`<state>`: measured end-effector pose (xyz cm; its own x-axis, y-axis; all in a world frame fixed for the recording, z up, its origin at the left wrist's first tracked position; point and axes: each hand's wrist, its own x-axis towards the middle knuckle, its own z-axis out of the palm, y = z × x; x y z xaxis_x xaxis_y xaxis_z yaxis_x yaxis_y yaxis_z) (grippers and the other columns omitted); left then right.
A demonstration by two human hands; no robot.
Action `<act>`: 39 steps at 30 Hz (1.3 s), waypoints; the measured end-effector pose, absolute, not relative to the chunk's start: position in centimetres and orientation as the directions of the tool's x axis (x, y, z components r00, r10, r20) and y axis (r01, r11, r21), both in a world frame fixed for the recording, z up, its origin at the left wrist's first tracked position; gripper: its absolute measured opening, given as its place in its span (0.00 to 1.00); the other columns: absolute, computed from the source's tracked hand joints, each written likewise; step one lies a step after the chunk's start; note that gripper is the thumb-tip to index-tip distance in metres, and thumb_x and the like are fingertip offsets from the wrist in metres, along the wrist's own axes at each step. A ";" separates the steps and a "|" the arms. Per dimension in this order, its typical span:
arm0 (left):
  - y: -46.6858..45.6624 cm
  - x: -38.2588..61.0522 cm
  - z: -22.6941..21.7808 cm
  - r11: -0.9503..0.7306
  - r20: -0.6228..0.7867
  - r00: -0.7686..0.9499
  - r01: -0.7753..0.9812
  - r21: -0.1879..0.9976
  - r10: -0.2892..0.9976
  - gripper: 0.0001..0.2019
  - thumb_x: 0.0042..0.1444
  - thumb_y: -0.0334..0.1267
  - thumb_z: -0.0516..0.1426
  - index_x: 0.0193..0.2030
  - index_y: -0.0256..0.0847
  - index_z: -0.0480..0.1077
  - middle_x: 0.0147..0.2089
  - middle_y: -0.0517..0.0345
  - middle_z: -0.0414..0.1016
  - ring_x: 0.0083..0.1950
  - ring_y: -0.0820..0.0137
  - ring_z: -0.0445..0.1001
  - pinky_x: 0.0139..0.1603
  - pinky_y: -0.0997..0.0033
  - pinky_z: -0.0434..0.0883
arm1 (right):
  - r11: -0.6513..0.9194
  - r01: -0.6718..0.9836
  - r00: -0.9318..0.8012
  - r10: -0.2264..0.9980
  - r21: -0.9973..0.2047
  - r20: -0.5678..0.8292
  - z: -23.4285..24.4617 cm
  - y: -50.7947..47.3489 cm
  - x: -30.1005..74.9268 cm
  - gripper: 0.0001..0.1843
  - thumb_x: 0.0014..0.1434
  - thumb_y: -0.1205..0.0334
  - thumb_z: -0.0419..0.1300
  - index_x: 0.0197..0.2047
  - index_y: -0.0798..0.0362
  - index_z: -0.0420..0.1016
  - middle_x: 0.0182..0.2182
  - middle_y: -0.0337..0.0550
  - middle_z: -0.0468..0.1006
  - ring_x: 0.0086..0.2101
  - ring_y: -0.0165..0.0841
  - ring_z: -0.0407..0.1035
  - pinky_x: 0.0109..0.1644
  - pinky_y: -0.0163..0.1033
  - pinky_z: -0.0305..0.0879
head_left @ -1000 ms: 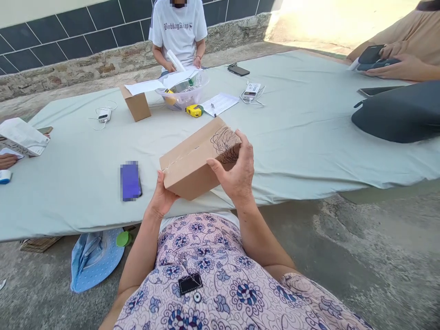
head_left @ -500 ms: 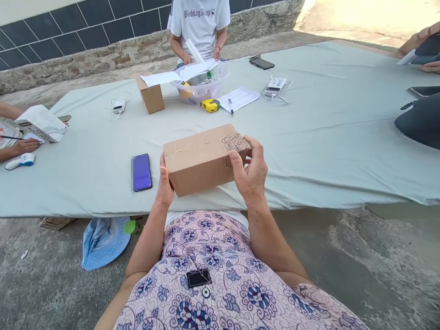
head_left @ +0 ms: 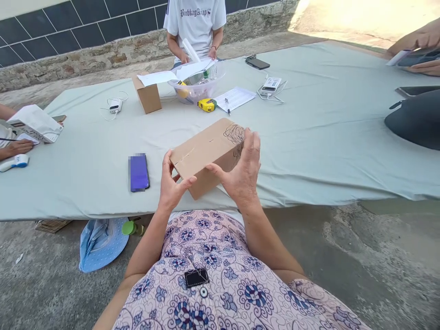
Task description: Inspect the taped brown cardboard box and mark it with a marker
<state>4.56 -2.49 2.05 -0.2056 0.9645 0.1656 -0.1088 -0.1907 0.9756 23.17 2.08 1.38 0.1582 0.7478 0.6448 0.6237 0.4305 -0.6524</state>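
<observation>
A brown cardboard box (head_left: 202, 149) is held between my two hands over the near edge of the table, turned at a slant with its far right corner pointing away. Dark scribbled lines mark its right end. My left hand (head_left: 173, 185) grips the left end, thumb along the front and fingers round the far side. On the right end lies my right hand (head_left: 242, 172), its thumb on the front top edge and its fingers along the scribbled end. A phone (head_left: 139, 172) with a blue screen lies on the cloth left of the box.
A pale green cloth covers the table (head_left: 316, 137). Across it stand a plastic basin (head_left: 202, 91), a smaller carton (head_left: 148, 98), a yellow tape measure (head_left: 207, 105) and a power bank (head_left: 271, 85). A dark rounded object (head_left: 415, 121) sits right. Other people sit around the table.
The box has turned anticlockwise, its left end coming nearer me. My left thumb has shifted onto the front face, and my right hand has moved left along the box.
</observation>
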 end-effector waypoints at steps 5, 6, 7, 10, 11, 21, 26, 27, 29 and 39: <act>-2.9 5.2 2.5 -0.221 0.199 -0.261 -0.060 0.973 0.945 0.53 0.35 0.45 0.79 0.68 0.55 0.61 0.72 0.51 0.62 0.74 0.52 0.61 0.65 0.63 0.71 | 0.465 0.657 0.091 0.733 -0.594 0.674 1.0 1.4 21.8 0.64 0.48 0.22 0.65 0.77 0.40 0.43 0.76 0.61 0.46 0.73 0.63 0.45 0.67 0.76 0.54; -2.9 5.2 2.5 -0.222 0.202 -0.265 -0.047 0.974 0.943 0.52 0.35 0.44 0.79 0.67 0.56 0.61 0.72 0.52 0.61 0.74 0.53 0.60 0.65 0.63 0.71 | 0.469 0.662 0.085 0.729 -0.585 0.679 0.9 1.3 21.6 0.64 0.48 0.23 0.65 0.77 0.41 0.43 0.76 0.61 0.46 0.73 0.63 0.45 0.67 0.76 0.55; -3.0 5.2 2.6 -0.220 0.203 -0.264 -0.037 0.975 0.943 0.51 0.36 0.43 0.79 0.67 0.57 0.61 0.73 0.53 0.60 0.75 0.54 0.60 0.66 0.63 0.70 | 0.471 0.666 0.084 0.723 -0.578 0.685 0.9 1.3 21.5 0.63 0.49 0.23 0.65 0.77 0.41 0.43 0.76 0.61 0.47 0.73 0.62 0.46 0.67 0.76 0.55; -3.1 4.6 2.5 -0.226 0.219 -0.240 -0.002 0.974 0.946 0.48 0.40 0.45 0.77 0.67 0.58 0.60 0.73 0.54 0.59 0.75 0.54 0.60 0.66 0.62 0.70 | 0.463 0.668 0.125 0.703 -0.583 0.700 1.4 1.5 22.1 0.61 0.52 0.25 0.65 0.77 0.43 0.45 0.75 0.61 0.51 0.74 0.60 0.46 0.69 0.75 0.53; -3.0 4.3 2.5 -0.234 0.229 -0.226 0.005 0.972 0.947 0.47 0.42 0.46 0.76 0.67 0.57 0.60 0.73 0.53 0.60 0.74 0.53 0.60 0.66 0.61 0.70 | 0.455 0.662 0.152 0.697 -0.596 0.701 1.6 1.6 22.5 0.59 0.53 0.25 0.64 0.77 0.43 0.46 0.74 0.61 0.52 0.74 0.59 0.45 0.70 0.75 0.52; -1.0 1.4 0.4 -0.172 0.132 -0.139 -0.334 0.927 0.981 0.42 0.41 0.66 0.70 0.61 0.52 0.69 0.65 0.52 0.71 0.66 0.52 0.70 0.51 0.67 0.73 | 0.374 0.281 0.296 0.842 -0.884 0.451 2.8 2.5 27.3 0.36 0.63 0.29 0.58 0.60 0.48 0.72 0.52 0.53 0.81 0.55 0.47 0.75 0.63 0.60 0.69; -0.6 1.7 -0.1 -0.090 -0.008 -0.197 -0.482 0.872 0.980 0.41 0.41 0.68 0.69 0.58 0.47 0.73 0.62 0.51 0.74 0.62 0.54 0.72 0.45 0.67 0.74 | 0.396 0.326 0.280 0.827 -0.859 0.487 2.4 2.7 27.1 0.33 0.63 0.31 0.58 0.55 0.50 0.77 0.51 0.52 0.82 0.53 0.45 0.76 0.60 0.55 0.71; -0.5 1.8 -0.2 -0.085 -0.023 -0.206 -0.504 0.859 0.978 0.41 0.40 0.69 0.69 0.57 0.46 0.74 0.61 0.51 0.75 0.61 0.54 0.72 0.45 0.67 0.74 | 0.408 0.325 0.270 0.825 -0.853 0.497 2.2 2.8 26.9 0.32 0.64 0.32 0.57 0.55 0.50 0.77 0.53 0.52 0.81 0.53 0.45 0.76 0.61 0.55 0.71; -0.3 2.0 -0.3 -0.078 -0.050 -0.215 -0.548 0.833 0.975 0.41 0.39 0.68 0.70 0.56 0.45 0.75 0.60 0.50 0.76 0.60 0.55 0.73 0.43 0.68 0.75 | 0.428 0.297 0.254 0.826 -0.853 0.503 1.7 3.2 26.7 0.31 0.65 0.33 0.57 0.56 0.49 0.76 0.56 0.51 0.80 0.54 0.44 0.75 0.59 0.53 0.73; -0.5 3.7 -0.1 0.285 -0.373 0.091 -0.813 0.507 0.923 0.27 0.63 0.62 0.57 0.55 0.41 0.74 0.49 0.51 0.82 0.49 0.58 0.80 0.55 0.56 0.78 | 0.573 0.339 0.143 0.753 -0.747 0.642 0.0 4.7 27.0 0.43 0.63 0.33 0.60 0.75 0.39 0.53 0.72 0.50 0.61 0.70 0.48 0.59 0.64 0.55 0.73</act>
